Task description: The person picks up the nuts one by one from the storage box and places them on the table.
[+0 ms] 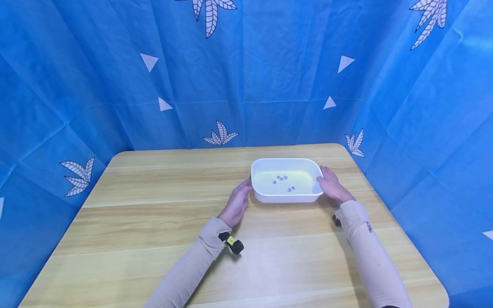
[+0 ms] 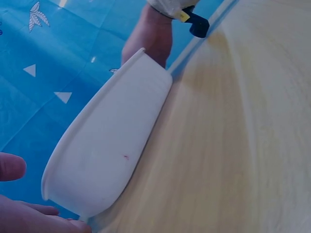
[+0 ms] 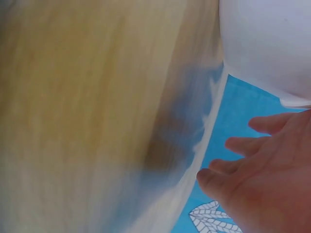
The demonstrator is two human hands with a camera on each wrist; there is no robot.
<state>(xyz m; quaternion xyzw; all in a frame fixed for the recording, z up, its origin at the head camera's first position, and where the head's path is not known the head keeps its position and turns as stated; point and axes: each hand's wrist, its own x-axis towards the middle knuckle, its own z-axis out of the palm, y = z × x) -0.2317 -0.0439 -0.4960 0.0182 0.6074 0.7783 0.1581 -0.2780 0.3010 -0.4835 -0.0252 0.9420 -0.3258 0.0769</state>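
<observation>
A white rectangular tub [image 1: 288, 198] with rounded corners is at the far right of the table, held between both hands. Several small shiny round pieces [image 1: 281, 179] lie scattered on its floor. The left hand [image 1: 236, 204] is at the tub's left end; in the left wrist view its fingers [image 2: 36, 217] extend straight to the low end wall, with the thumb standing apart. At the other end, the right hand [image 1: 332, 185] has its thumb over the rim and its fingers outside the wall. The right wrist view shows those fingers [image 3: 272, 124] spread, beside the tub's underside.
The wood-grain table [image 1: 146, 222] extends to the left and in front of the tub. A blue patterned curtain [image 1: 246, 85] hangs close behind the table's far edge and along both sides. Each sleeve carries a small black device [image 1: 234, 244] at the wrist.
</observation>
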